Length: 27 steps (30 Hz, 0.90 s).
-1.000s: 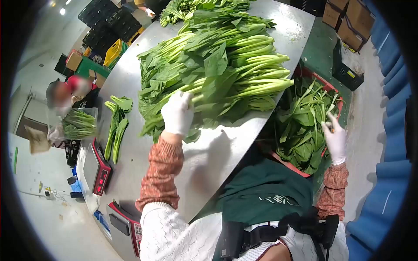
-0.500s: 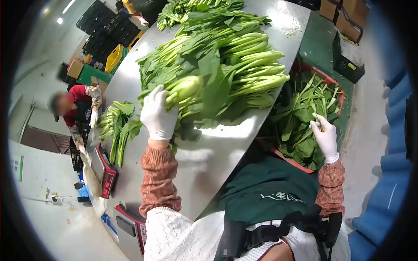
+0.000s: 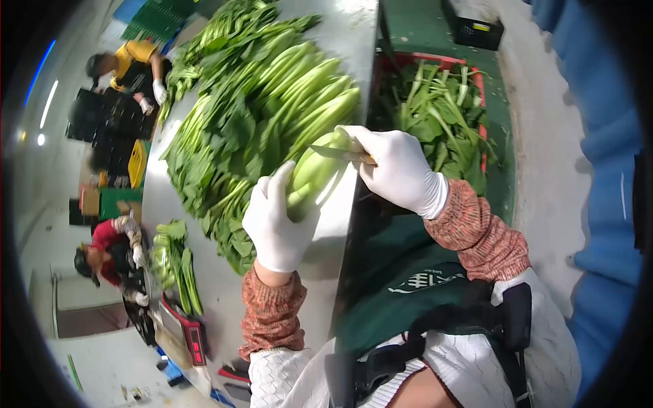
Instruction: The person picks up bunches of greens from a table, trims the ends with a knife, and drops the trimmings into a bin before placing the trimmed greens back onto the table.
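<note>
My left hand [image 3: 275, 221], in a white glove, grips a bunch of green leafy stalks [image 3: 314, 170] by its pale stem end, lifted off the steel table [image 3: 224, 299]. My right hand [image 3: 394, 166], also gloved, holds a small knife [image 3: 337, 154] with its blade laid against the stem end of that bunch. Just beyond lies a large pile of the same greens [image 3: 252, 115], stems pointing toward me and to the right.
A red crate of trimmed greens [image 3: 439, 112] stands on the floor right of the table. Two scales [image 3: 190, 333] and a small bundle of greens [image 3: 173, 262] sit at the table's left end. Two other people [image 3: 109, 248] [image 3: 132, 68] work at the far side.
My left hand lifted a bunch from the pile and drew it toward me. My right hand came over from the red crate with the knife to the bunch's stem end. The view swung left.
</note>
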### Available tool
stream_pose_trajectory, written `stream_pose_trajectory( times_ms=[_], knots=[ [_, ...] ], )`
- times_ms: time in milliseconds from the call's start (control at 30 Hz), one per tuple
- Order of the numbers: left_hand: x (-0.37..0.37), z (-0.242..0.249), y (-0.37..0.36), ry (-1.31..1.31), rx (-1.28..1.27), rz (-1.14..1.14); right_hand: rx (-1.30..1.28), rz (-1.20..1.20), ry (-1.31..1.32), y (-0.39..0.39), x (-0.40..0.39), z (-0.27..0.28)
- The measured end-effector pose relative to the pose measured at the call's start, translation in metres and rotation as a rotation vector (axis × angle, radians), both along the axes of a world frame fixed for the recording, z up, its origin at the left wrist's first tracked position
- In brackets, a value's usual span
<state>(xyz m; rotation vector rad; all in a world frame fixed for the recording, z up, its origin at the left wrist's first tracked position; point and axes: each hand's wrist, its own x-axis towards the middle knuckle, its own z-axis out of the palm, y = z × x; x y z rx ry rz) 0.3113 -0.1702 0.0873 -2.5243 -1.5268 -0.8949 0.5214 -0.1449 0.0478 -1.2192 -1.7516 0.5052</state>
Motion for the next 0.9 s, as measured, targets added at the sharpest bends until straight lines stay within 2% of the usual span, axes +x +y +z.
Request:
stream_pose_trajectory(
  times_ms=[133, 233, 367, 400, 433, 500, 700, 800, 833, 867, 900],
  knots=[
    [0.035, -0.006, 0.010, -0.017, 0.018, -0.123, -0.037, -0.049, -0.027, -0.009, 0.036, 0.005],
    [0.056, -0.016, 0.019, -0.349, -0.395, -0.206, 0.109, -0.090, -0.056, -0.012, 0.054, 0.013],
    [0.084, 0.003, 0.028, -0.610, -0.695, -0.393, 0.177, -0.069, -0.011, -0.011, 0.068, 0.017],
    [0.092, 0.012, 0.025, -0.798, -0.871, -0.435, 0.195, -0.074, -0.018, -0.012, 0.070, 0.017],
    [0.094, 0.010, 0.029, -0.825, -0.925, -0.453, 0.161, -0.076, -0.040, -0.013, 0.072, 0.019],
    [0.106, 0.012, 0.028, -0.831, -0.864, -0.440, 0.090, -0.083, -0.082, -0.018, 0.077, 0.024],
    [0.121, -0.002, 0.038, -0.439, -0.404, -0.334, 0.121, -0.172, -0.220, -0.020, 0.097, 0.022],
    [0.126, -0.003, 0.042, -0.441, -0.393, -0.366, 0.100, -0.149, -0.236, -0.022, 0.107, 0.034],
    [0.127, -0.002, 0.042, -0.429, -0.358, -0.365, 0.180, -0.150, -0.193, -0.020, 0.108, 0.031],
    [0.128, -0.003, 0.043, -0.374, -0.281, -0.372, -0.005, -0.174, -0.309, -0.022, 0.109, 0.040],
    [0.130, 0.007, 0.041, -0.334, -0.220, -0.354, 0.111, -0.129, -0.250, -0.017, 0.113, 0.034]
  ],
)
